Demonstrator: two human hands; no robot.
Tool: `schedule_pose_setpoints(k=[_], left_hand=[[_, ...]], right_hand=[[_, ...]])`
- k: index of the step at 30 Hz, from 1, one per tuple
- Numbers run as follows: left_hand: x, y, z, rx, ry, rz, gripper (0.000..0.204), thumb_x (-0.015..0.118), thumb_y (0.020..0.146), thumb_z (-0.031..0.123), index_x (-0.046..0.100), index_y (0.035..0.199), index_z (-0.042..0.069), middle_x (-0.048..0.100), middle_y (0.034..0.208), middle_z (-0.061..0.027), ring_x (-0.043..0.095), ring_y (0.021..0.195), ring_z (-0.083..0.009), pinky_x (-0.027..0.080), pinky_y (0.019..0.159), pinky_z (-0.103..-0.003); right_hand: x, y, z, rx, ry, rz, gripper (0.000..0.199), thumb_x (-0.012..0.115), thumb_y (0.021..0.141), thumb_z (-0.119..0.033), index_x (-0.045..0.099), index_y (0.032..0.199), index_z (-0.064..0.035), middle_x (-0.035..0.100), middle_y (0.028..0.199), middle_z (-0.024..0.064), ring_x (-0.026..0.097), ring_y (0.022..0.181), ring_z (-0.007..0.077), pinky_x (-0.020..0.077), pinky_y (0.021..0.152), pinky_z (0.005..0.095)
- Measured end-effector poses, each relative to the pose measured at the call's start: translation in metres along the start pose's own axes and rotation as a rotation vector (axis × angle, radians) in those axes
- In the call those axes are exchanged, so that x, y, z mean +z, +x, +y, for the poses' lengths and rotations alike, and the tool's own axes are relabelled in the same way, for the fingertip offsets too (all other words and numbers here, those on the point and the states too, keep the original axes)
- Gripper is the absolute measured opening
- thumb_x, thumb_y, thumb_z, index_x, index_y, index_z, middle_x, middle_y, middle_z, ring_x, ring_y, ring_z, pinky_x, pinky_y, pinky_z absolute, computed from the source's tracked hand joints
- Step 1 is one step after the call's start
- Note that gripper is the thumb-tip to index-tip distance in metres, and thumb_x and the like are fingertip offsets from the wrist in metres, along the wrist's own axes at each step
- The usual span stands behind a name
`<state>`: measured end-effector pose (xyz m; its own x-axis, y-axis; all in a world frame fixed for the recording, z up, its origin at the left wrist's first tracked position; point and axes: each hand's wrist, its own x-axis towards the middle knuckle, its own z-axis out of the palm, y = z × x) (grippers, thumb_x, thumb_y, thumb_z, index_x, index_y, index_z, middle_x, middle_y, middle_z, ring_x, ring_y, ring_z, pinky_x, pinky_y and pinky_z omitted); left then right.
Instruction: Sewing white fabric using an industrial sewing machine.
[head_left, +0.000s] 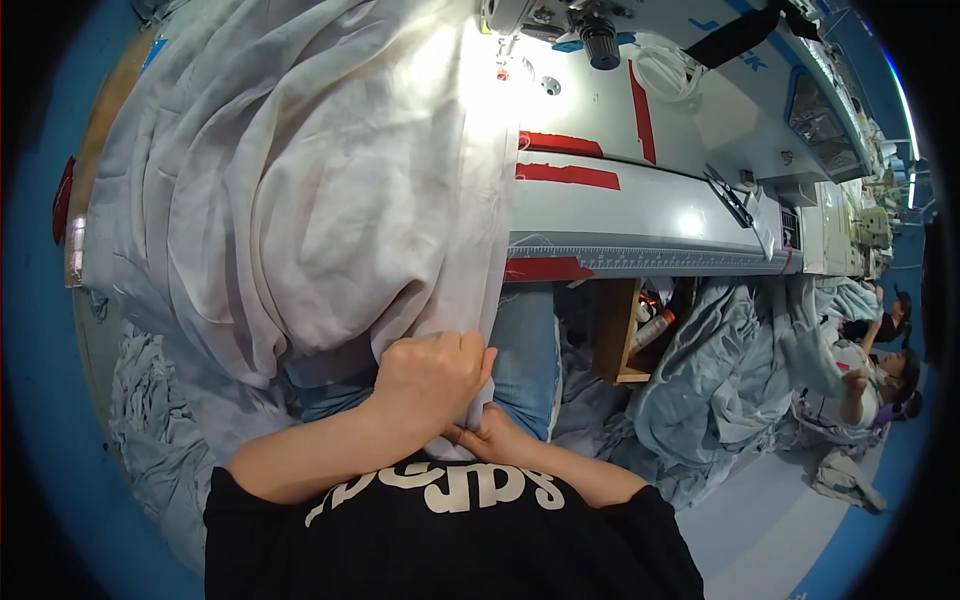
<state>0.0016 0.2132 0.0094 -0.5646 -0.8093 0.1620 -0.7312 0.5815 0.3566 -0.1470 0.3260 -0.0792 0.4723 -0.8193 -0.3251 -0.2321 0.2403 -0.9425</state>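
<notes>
A large pale grey-white fabric (pixel 330 210) spreads over the left of the sewing table and hangs down across my lap. My left hand (pixel 430 372) is closed around its right-hand edge, just in front of the table. Lower and nearer my body, my right hand (pixel 490 432) pinches the same edge, thumb and fingers together. Between the two hands the fabric is bunched into a narrow strip. Up the table, its straight folded edge runs to the brightly lit needle area of the sewing machine (pixel 735 100).
Thread snips (pixel 730 203) lie on the right of the table. A ruler strip (pixel 660 256) and red tape (pixel 570 176) mark its front. Below are a wooden drawer (pixel 620 330) and heaped grey-green cloth (pixel 715 370). Another person (pixel 870 385) sits at far right.
</notes>
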Motion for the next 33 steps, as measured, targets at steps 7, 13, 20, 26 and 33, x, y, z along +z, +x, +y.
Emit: schedule_pose_setpoints(k=[7,13,20,26,33], left_hand=[[-0.002,-0.002,0.001,0.044,-0.048,-0.194,0.017,0.069,0.076,0.021,0.057,0.071,0.01,0.061,0.062,-0.0053,0.061,0.049,-0.0211,0.047,0.044,-0.034],[-0.007,-0.002,-0.004,0.179,-0.158,-0.236,0.012,0.066,0.077,0.016,0.058,0.076,0.007,0.061,0.061,-0.0069,0.064,0.054,-0.0238,0.049,0.048,-0.036],[-0.021,0.014,-0.005,0.264,-0.185,-0.343,0.007,0.065,0.073,0.013,0.063,0.072,0.006,0.066,0.065,-0.0084,0.068,0.058,-0.0235,0.052,0.048,-0.033],[-0.064,0.089,-0.034,0.082,-0.649,-0.521,0.016,0.058,0.091,0.023,0.066,0.088,0.009,0.064,0.074,-0.0129,0.063,0.065,-0.0346,0.051,0.059,-0.039],[-0.023,0.259,-0.183,-0.01,-0.157,0.77,0.018,0.064,0.087,0.013,0.065,0.1,0.0,0.066,0.095,-0.0141,0.063,0.085,-0.0279,0.049,0.077,-0.037]], right_hand=[[-0.082,0.026,-0.104,-0.124,-0.805,-0.605,0.031,0.07,0.087,-0.031,0.067,0.081,-0.0009,0.067,0.081,0.0181,0.067,0.072,0.0352,0.0529,0.063,0.0447],[-0.155,0.083,-0.149,-0.652,-1.039,0.3,0.045,0.07,0.083,-0.015,0.058,0.125,-0.0029,0.056,0.131,0.0195,0.055,0.118,0.0363,0.0485,0.094,0.0434],[-0.163,0.079,-0.149,-0.698,-1.274,0.616,0.049,0.063,0.084,-0.008,0.054,0.132,-0.003,0.048,0.145,0.0189,0.038,0.14,0.0368,0.0298,0.113,0.0579],[-0.129,0.071,-0.075,-0.92,-0.635,0.019,0.031,0.068,0.072,-0.005,0.069,0.102,0.0007,0.068,0.114,0.0156,0.065,0.113,0.028,0.0522,0.1,0.0456],[-0.141,0.08,-0.099,-0.813,-0.717,-0.03,0.022,0.065,0.079,-0.005,0.071,0.099,-0.0005,0.07,0.11,0.0139,0.067,0.109,0.0245,0.0537,0.097,0.0384]])
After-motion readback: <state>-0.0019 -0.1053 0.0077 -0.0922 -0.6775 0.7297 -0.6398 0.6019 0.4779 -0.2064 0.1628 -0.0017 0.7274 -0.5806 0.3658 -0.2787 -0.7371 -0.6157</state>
